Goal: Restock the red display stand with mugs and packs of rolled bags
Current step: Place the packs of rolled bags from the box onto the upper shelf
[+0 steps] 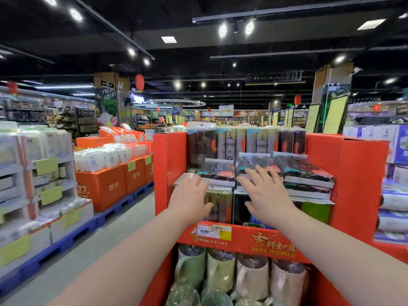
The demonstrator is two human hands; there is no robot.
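So we're right up at the red display stand (pixel 344 173), both arms stretched out over its upper shelf. The packs of rolled bags (pixel 306 171) are on that shelf: three flat stacks side by side at the front, and a row of upright packs (pixel 242 142) standing behind them against the back.

Our left hand (pixel 187 195) is at the near left corner of the left stack (pixel 217 173), palm down. Its fingers (pixel 196 181) are loosely straight and wrapped round nothing, and we honestly can't tell if the tips actually touch the plastic. Our right hand (pixel 267 191) is palm down on the middle stack (pixel 254 161), fingers spread wide and flat across the top pack, not curled round it. The right-hand stack sits just beside it, untouched.

Under the flat stacks there are more packs standing upright, some dark, one green on the right.

The mugs (pixel 251 277) are one shelf down, wrapped in clear film and lined up in a row: green ones on the left, a cream one, then a pinkish one. The shelf's front lip (pixel 273 244) has gold lettering and a barcode price label (pixel 214 231).

Off to the left across the aisle, orange boxes (pixel 103 184) sit on a blue pallet (pixel 114 206) with white packs piled on top.
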